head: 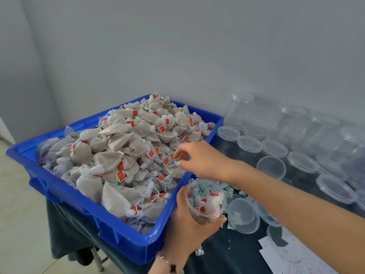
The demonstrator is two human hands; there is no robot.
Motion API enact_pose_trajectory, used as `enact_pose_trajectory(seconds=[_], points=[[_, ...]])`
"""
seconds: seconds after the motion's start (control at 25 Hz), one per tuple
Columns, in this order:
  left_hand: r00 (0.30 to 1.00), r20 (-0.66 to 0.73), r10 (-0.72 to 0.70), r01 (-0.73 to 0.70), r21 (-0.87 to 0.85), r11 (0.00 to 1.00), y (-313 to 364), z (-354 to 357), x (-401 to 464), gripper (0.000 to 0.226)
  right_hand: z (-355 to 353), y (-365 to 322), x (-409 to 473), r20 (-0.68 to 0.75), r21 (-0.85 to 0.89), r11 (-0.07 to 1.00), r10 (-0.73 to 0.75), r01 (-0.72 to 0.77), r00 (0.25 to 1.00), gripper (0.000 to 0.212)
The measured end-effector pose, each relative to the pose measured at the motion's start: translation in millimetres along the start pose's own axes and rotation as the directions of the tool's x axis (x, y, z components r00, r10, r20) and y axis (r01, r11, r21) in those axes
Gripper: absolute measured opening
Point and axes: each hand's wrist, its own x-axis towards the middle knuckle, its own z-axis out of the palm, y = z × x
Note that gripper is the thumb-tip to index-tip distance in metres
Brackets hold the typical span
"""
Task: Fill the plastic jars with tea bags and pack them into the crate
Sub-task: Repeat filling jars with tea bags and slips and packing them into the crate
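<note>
Left hand [189, 220] grips jar [205, 200]; right hand [197, 159] pinches tea bag [174, 162].

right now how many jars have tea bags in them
1: the jar held in the left hand beside the blue crate. Jars farther right look empty; some are cut off.

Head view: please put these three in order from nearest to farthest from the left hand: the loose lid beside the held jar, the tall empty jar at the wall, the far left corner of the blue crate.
From the left hand:
1. Loose lid, just right of the held jar.
2. Tall jar, back right at the wall.
3. Crate far left corner, left edge of view.
</note>
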Motion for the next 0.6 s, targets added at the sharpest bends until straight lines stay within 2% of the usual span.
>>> enact_pose_trajectory(seconds=[0.12, 0.2, 0.28, 0.36, 0.44, 0.52, 0.6], points=[[1.0, 0.018, -0.004, 0.003, 0.031, 1.0, 2.0, -3.8, -1.4, 0.094, 31.8, -8.3, 37.9, 0.139, -0.203, 0.977, -0.043, 0.071, 0.989, 0.024], [0.999, 0.047, -0.021, 0.017, 0.07, 0.997, 4.4, -7.0, -2.1, 0.099, 49.7, -6.9, 59.8, 0.193, -0.413, 0.909, 0.032, 0.051, 0.981, 0.014], [0.995, 0.086, -0.055, 0.047, 0.091, 0.995, 8.0, -8.4, -1.7, 0.101, 58.6, 0.0, 75.4, 0.255, -0.559, 0.829, 0.167, 0.004, 0.952, 0.004], [0.988, 0.132, -0.083, 0.066, 0.129, 0.99, 9.0, -7.2, 1.3, 0.103, 64.3, 6.0, 86.0, 0.316, -0.604, 0.796, 0.284, -0.039, 0.905, 0.012], [0.977, 0.154, -0.147, 0.125, 0.145, 0.981, 7.2, -5.7, 5.2, 0.105, 71.9, 11.1, 92.9, 0.292, -0.64, 0.765, 0.333, -0.076, 0.896, 0.024], [0.976, 0.158, -0.153, 0.129, 0.152, 0.98, 5.6, -5.5, 5.4, 0.107, 77.5, 11.5, 94.0, 0.216, -0.633, 0.767, 0.303, -0.103, 0.928, 0.02], [0.985, 0.145, -0.092, 0.074, 0.124, 0.99, 5.2, -7.4, 1.0, 0.107, 77.9, 14.7, 90.9, 0.119, -0.535, 0.832, 0.249, -0.149, 0.961, 0.018]])
